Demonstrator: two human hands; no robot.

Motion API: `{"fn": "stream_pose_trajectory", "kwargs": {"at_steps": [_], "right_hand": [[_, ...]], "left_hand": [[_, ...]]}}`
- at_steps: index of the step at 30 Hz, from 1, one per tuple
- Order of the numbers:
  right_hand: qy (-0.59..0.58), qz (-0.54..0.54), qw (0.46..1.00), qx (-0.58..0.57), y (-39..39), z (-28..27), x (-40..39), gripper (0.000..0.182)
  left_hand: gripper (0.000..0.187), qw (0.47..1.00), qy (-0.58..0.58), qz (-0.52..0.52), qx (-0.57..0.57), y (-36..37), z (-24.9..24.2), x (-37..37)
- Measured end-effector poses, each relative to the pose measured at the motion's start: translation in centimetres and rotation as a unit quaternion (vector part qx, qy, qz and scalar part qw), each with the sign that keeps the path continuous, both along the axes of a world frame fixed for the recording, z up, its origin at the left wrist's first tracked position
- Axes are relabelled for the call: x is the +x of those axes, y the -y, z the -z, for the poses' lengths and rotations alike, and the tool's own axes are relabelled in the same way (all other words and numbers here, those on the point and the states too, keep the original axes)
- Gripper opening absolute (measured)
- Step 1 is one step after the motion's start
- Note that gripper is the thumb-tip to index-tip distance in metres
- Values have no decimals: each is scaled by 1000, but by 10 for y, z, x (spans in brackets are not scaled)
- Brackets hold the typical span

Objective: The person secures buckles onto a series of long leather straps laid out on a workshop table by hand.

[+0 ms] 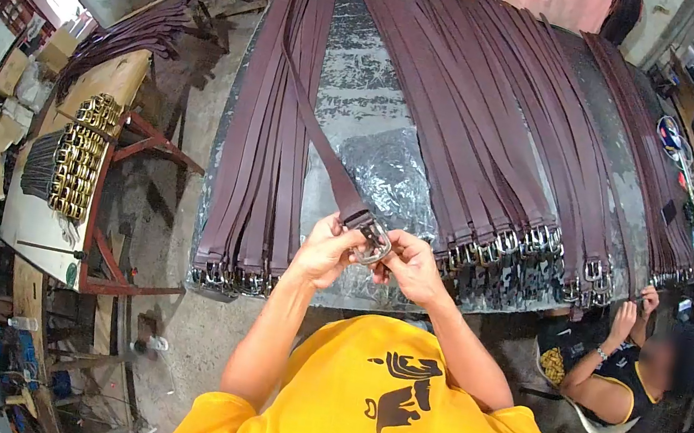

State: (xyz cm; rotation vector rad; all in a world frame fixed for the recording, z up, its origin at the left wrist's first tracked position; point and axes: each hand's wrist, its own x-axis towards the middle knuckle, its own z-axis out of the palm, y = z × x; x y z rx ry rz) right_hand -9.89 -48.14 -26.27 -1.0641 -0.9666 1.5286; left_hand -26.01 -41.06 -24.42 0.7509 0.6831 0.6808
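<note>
A brown leather belt (pixel 324 147) runs from the far left of the table toward me, its buckle end raised between my hands. My left hand (pixel 326 252) is closed on the strap just beside the silver metal buckle (pixel 378 242). With fingers pinched, my right hand (pixel 414 268) grips the buckle from the other side. Left of my hands lies a row of similar brown belts (pixel 261 156), buckles at the near edge. To the right a wider row of belts (pixel 462 135) lies the same way. The fingertips are partly hidden behind the buckle.
The belts rest on a black plastic-covered table (pixel 360 81). On the left, a bench (pixel 28 227) holds stacked gold buckles (pixel 86 159) and more dark straps (pixel 130 33). A co-worker (pixel 614 376) sits at the right near the table's edge, hands raised to a strap.
</note>
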Motion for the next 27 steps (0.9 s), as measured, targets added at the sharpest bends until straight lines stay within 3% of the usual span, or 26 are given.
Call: {"fn": "stream_pose_trajectory", "kwargs": {"at_steps": [2, 5, 10, 13, 14, 17, 21, 25, 27], "right_hand": [[-28, -2, 999, 40, 1, 9, 1, 8], [-49, 18, 999, -6, 5, 14, -1, 7], [18, -15, 1000, -19, 10, 17, 4, 9], [-154, -43, 987, -4, 15, 17, 8, 34], [-154, -56, 987, -3, 17, 19, 14, 44], [-167, 2, 986, -27, 23, 25, 18, 34], [-53, 17, 998, -26, 27, 15, 18, 23], [-11, 54, 998, -13, 35, 28, 23, 20], [-16, 46, 998, -45, 40, 29, 29, 19]], "left_hand": [[13, 1000, -6, -5, 10, -1, 2, 3], [18, 999, -10, -46, 24, -4, 7, 6], [40, 994, 73, -59, 51, 5, 17, 18], [48, 993, 75, -55, 71, 13, 11, 26], [51, 992, 55, -56, 97, 15, 10, 29], [62, 986, -3, -51, 161, 19, 13, 34], [65, 967, -23, -58, 249, 11, 30, 40], [57, 969, -12, -62, 238, 13, 29, 48], [50, 985, -17, -39, 169, 19, 32, 49]]}}
